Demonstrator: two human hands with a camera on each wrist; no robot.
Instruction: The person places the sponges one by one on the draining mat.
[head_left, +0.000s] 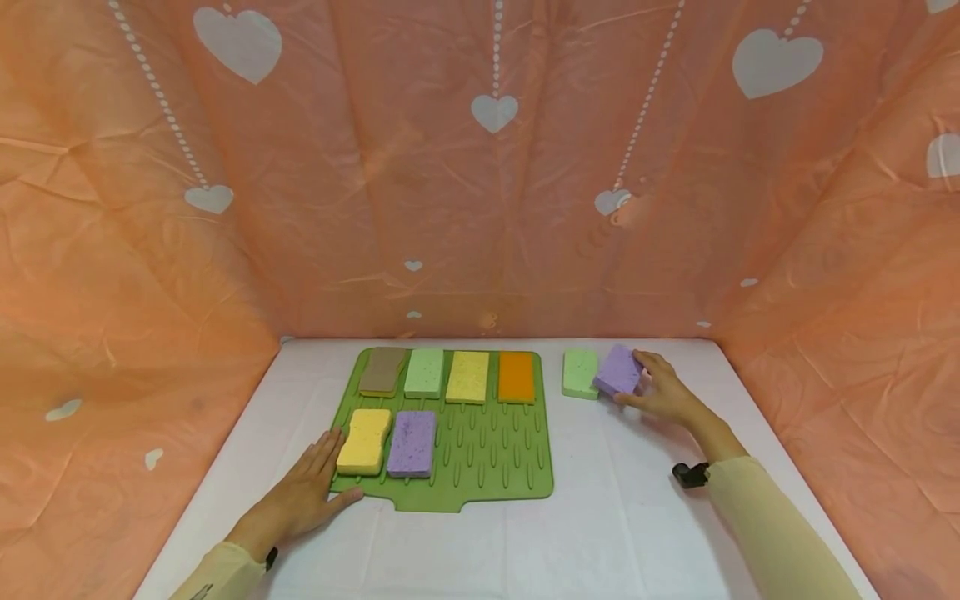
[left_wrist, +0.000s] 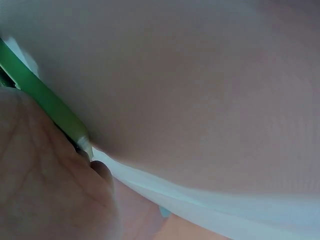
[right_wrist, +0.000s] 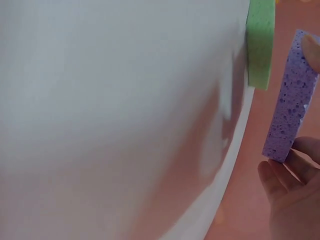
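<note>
My right hand (head_left: 663,396) pinches a purple sponge (head_left: 618,370) between thumb and fingers, tilted and raised off the table in the right wrist view. Just left of it a light green sponge (head_left: 580,372) lies on the white cloth. At the left edge of a green ridged mat (head_left: 491,479) my left hand (head_left: 303,487) lies flat with straight fingers, fingertips beside a yellow sponge (head_left: 364,442). A second purple sponge (head_left: 412,443) sits right of the yellow one. In the left wrist view, the mat's green edge (left_wrist: 50,102) shows alongside the palm.
Along the mat's back row lie a grey-brown sponge (head_left: 382,372), a green sponge (head_left: 424,372), a pale yellow sponge (head_left: 468,377) and an orange sponge (head_left: 517,377). The table (head_left: 600,533) has a white cover. Orange curtains with hearts (head_left: 495,208) enclose its back and sides.
</note>
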